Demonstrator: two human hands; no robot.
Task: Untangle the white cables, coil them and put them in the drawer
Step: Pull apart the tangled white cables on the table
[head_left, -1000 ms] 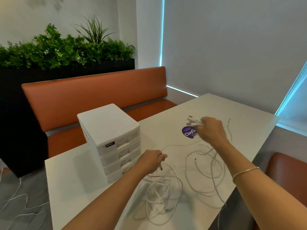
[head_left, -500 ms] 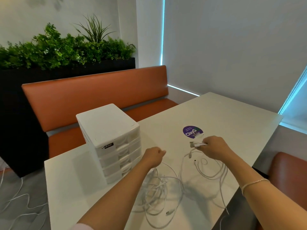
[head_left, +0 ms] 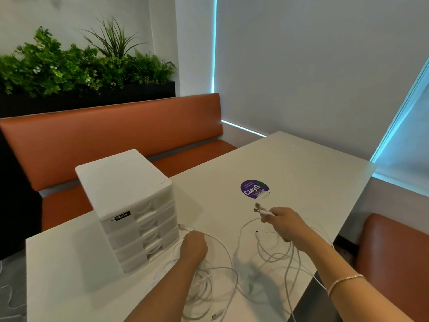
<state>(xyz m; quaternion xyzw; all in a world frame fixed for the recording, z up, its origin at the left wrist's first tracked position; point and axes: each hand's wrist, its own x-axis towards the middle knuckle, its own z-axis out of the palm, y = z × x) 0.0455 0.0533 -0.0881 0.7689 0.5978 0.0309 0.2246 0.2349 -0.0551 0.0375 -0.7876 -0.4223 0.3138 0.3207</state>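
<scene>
Several white cables lie in two loose heaps on the white table [head_left: 301, 173]. My right hand [head_left: 284, 223] grips a bunch of cable ends, whose USB plugs [head_left: 260, 209] stick out to the left; the loops [head_left: 276, 254] of that bunch hang below the hand onto the table. My left hand [head_left: 193, 246] is curled over the other tangle [head_left: 209, 282], low on the table beside the drawer unit; whether it grips a strand is hidden. The white drawer unit [head_left: 130, 205] stands at the left with all its drawers closed.
A round purple sticker [head_left: 254, 189] is stuck to the table beyond my right hand. An orange bench [head_left: 111, 133] runs behind the table, with a planter of green plants [head_left: 76, 66] above it. An orange seat [head_left: 394, 254] stands at the right. More white cables [head_left: 9, 298] lie on the floor at left.
My right hand has pulled its bunch of cable ends back from over the sticker toward me and lower. My left hand has sunk from above the table down onto the left tangle.
</scene>
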